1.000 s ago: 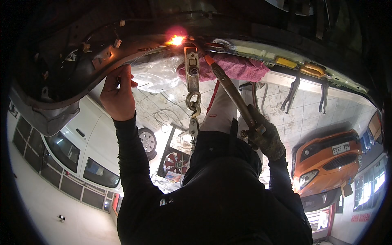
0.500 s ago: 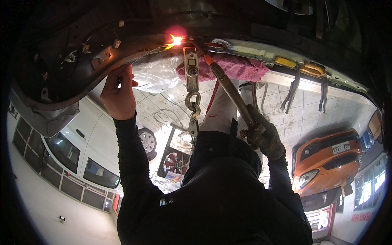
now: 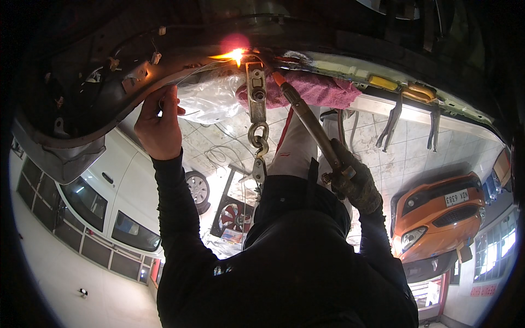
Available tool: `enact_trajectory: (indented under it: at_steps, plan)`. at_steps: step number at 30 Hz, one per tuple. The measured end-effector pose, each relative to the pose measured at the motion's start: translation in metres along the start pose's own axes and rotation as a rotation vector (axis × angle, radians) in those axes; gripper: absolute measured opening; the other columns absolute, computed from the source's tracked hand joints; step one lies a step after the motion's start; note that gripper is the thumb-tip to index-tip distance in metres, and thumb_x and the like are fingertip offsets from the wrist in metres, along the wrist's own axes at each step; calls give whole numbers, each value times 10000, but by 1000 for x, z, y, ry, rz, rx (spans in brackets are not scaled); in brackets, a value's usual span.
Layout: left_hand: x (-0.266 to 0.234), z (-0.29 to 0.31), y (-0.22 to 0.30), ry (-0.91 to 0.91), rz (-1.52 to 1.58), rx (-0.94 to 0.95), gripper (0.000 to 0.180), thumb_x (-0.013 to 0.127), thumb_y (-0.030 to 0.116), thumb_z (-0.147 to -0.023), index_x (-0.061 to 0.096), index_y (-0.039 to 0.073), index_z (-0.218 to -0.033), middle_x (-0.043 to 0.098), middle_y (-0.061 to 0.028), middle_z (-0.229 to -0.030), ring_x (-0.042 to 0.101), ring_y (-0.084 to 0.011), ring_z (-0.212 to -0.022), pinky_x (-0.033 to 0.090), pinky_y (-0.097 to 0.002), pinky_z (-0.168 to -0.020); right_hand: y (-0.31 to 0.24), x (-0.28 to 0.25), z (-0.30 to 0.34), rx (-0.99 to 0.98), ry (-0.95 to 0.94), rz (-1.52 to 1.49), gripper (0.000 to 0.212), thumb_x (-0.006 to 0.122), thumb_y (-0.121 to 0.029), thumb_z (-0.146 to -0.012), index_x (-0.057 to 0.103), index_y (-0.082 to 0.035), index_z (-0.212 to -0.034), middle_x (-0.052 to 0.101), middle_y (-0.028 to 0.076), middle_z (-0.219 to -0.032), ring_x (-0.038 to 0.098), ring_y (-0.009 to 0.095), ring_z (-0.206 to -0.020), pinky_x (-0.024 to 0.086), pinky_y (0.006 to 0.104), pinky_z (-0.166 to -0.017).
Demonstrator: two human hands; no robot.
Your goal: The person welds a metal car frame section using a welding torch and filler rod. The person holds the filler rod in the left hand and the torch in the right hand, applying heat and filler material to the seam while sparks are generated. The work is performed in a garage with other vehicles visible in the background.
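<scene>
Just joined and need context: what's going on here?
Someone is working with a flame at a car body's edge. Their gloved right hand grips a gas torch, which is lit; the flame glows against the metal. The bare left hand pinches a thin wire running toward the flame, its far end lost in glare. A metal clamp sits close by the flame, and a pink towel lies along the edge behind the torch.
</scene>
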State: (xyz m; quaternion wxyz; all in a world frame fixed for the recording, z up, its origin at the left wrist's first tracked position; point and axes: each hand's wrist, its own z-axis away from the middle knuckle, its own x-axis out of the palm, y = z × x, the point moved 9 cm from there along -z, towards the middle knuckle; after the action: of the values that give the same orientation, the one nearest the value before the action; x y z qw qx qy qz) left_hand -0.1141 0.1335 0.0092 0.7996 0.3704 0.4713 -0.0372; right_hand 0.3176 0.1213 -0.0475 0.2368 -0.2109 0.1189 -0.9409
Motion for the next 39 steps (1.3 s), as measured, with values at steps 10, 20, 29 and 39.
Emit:
enact_trajectory:
  at_steps: [10, 20, 29, 39]
  plan:
    - [0, 0, 0, -4, 13, 5, 156, 758, 128, -976, 787, 11, -1074, 727, -16, -777, 671, -85, -622, 514, -242, -618, 6, 0, 3, 44, -26, -61, 804, 829, -201, -919, 440, -75, -1611, 697, 24, -1138, 597, 67, -875, 518, 255, -758]
    - [1, 0, 1, -2, 0, 11, 155, 761, 145, -977, 786, 11, -1050, 708, -16, -761, 676, -90, -625, 505, -246, -610, 6, 1, 2, -11, -2, -102, 801, 820, -193, -915, 439, -70, -1609, 694, 26, -1098, 594, 74, -815, 513, 268, -685]
    - [-7, 2, -4, 53, 15, -41, 159, 766, 161, -979, 779, 12, -1034, 696, -11, -759, 674, -101, -624, 503, -245, -604, -3, 3, 4, 13, -19, -26, 776, 749, -269, -955, 411, -32, -1612, 704, 46, -1014, 608, 86, -719, 506, 270, -621]
    - [-3, 1, -2, 23, 54, -4, 156, 767, 160, -981, 785, 14, -1034, 697, -8, -748, 670, -92, -624, 502, -249, -598, 1, 5, 2, -114, 0, 74, 990, 545, -751, -965, 328, -69, -1648, 698, 85, -895, 595, 89, -638, 464, 268, -540]
